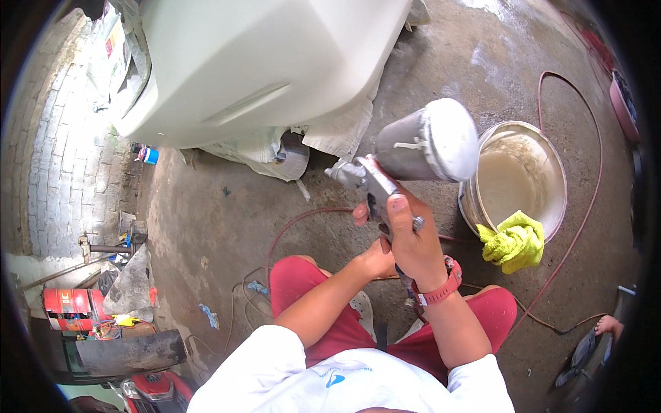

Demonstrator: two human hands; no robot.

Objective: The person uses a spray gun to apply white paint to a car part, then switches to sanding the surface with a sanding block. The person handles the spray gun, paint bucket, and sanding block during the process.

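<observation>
My right hand (pixel 416 241), with a red watch (pixel 441 288) on its wrist, is wrapped round the handle of a spray gun (pixel 372 184). The gun is tilted, its nozzle toward the left and its grey cup with a white-coated end (pixel 451 141) toward the upper right. My left hand (pixel 379 259) is closed just below the handle, by the gun's lower end. Its fingertips and whatever they grip are hidden behind my right hand and wrist. Ahead on the left stands a large, smooth white body panel (pixel 261 62), apart from the gun.
A whitish bucket (pixel 513 182) with a yellow-green cloth (pixel 513 242) over its rim stands at right. A reddish hose (pixel 597 148) curves across the concrete floor. Masking paper (pixel 344 134) hangs under the panel. A red tank (pixel 67 303) and tools lie left; another person's foot (pixel 609 326) shows right.
</observation>
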